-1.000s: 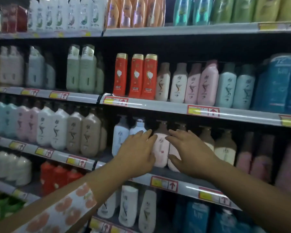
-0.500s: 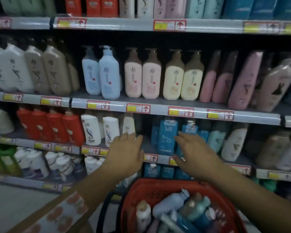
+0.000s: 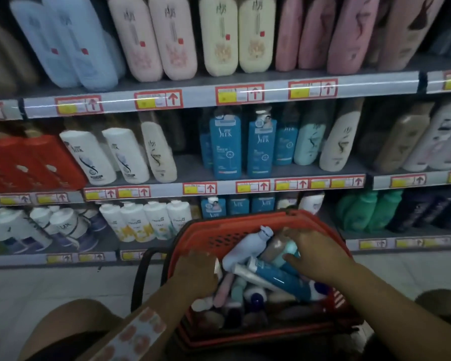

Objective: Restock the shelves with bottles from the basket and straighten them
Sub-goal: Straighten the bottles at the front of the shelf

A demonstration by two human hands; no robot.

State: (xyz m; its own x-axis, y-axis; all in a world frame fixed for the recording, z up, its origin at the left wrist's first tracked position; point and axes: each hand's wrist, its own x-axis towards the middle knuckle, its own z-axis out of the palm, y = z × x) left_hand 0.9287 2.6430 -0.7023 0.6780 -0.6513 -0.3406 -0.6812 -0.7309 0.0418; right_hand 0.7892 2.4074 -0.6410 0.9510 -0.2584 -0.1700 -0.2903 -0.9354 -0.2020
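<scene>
A red basket (image 3: 235, 225) sits low in the middle, in front of my knees, piled with several bottles. A pale lilac bottle (image 3: 245, 250) lies on top, and a blue tube (image 3: 279, 278) lies across the pile. My right hand (image 3: 318, 254) is over the right side of the pile, fingers and thumb curled round a teal-capped bottle (image 3: 288, 250). My left hand (image 3: 195, 277) reaches down into the basket's left side; its fingertips are hidden among the bottles.
Shelves of upright bottles fill the view behind the basket: blue Silk bottles (image 3: 225, 149) on the middle shelf (image 3: 245, 187), white ones (image 3: 89, 157) to their left, pink and cream ones above. Pale floor tiles (image 3: 50, 282) lie at the left.
My view has dropped from the upper shelves to the basket. Both hands came down from the shelf edge into the basket, and the right hand has closed on the teal-capped bottle.
</scene>
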